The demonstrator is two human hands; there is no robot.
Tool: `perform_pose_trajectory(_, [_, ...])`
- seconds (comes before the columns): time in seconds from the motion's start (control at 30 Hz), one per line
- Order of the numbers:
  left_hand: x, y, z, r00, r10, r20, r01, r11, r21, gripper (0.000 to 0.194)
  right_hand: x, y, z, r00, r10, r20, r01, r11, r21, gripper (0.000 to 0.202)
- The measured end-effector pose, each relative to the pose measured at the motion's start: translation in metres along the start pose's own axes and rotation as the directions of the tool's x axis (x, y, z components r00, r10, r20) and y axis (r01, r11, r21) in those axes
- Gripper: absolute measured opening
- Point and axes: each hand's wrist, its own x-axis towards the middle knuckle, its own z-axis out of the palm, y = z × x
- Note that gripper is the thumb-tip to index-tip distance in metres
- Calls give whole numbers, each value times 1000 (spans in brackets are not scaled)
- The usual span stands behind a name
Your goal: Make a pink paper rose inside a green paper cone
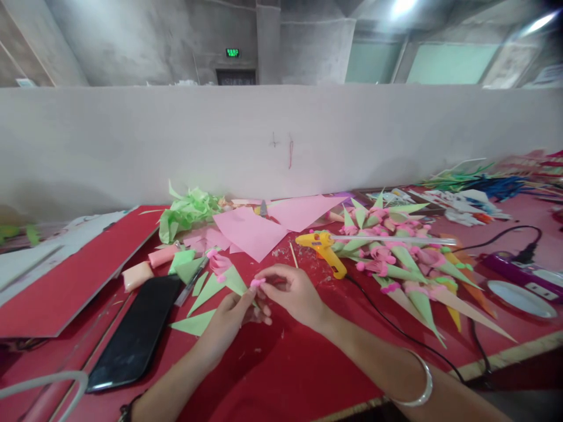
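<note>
A small bright-pink soft piece [258, 282] sits between my two hands above the red table. My left hand [240, 308] pinches it from the near left, thumb on top and the other fingers curled below. From the right, my right hand [292, 290] holds it between thumb and forefinger. Just behind my left hand lies a pink paper flower [219, 265] in a green paper cone [235, 280], partly hidden by that hand. Green paper triangles [193, 322] lie beside my left wrist.
A yellow glue gun [325, 249] with a long glue stick lies right of centre, its black cord trailing nearby. Behind it are piled paper flower cones [413, 293]. A black phone [136, 328] lies left; pink sheets [250, 231] and a pale wall [220, 140] are behind.
</note>
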Motion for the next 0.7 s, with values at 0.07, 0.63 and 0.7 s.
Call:
perform_pose_trajectory(0.07, [0,1,0,1000,5,-24,-5,1000,22,33,0,0,0,999,-39,7,39,997,-67,14])
perform_pose_trajectory(0.63, [-1,6,-1,991,109,-77,-71,921,382,44,-1,-11,-2,978,-172,115,204,896,-395,11])
perform_pose_trajectory(0.7, [-1,6,-1,988,128,-90,-88,930,357,41,-1,-12,-3,979,-170,113,201,897,-394,10])
